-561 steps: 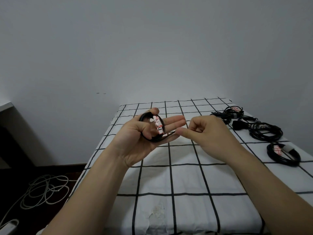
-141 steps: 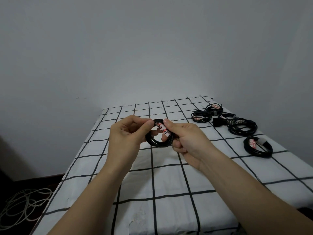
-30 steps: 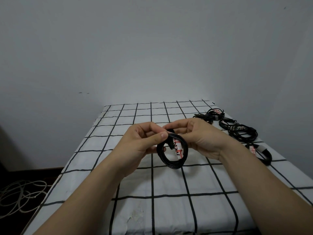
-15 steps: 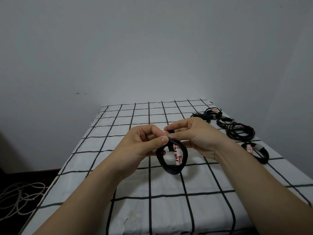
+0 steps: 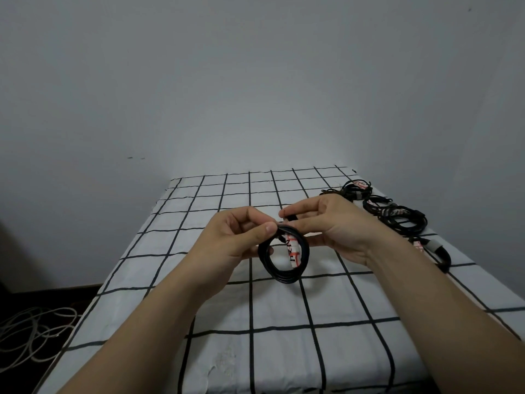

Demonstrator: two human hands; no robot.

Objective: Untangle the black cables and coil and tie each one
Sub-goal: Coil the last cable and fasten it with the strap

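A small black cable coil (image 5: pixel 281 273) hangs above the middle of the checked table, with a white tie printed in red and black (image 5: pixel 292 250) wrapped round its right side. My left hand (image 5: pixel 235 237) pinches the top of the coil between thumb and fingers. My right hand (image 5: pixel 329 223) grips the same coil from the right and pinches a short black cable end near its top. Several other coiled black cables (image 5: pixel 403 220) lie in a row along the table's right edge, some with white ties.
The table wears a white cloth with a black grid (image 5: pixel 255 351) and stands against a plain grey wall. On the dark floor at the lower left lies a loose heap of pale cable (image 5: pixel 31 336).
Over the last second the coil has stayed hanging upright between both hands, which shifted only slightly. Earlier it lay flat in my left palm.
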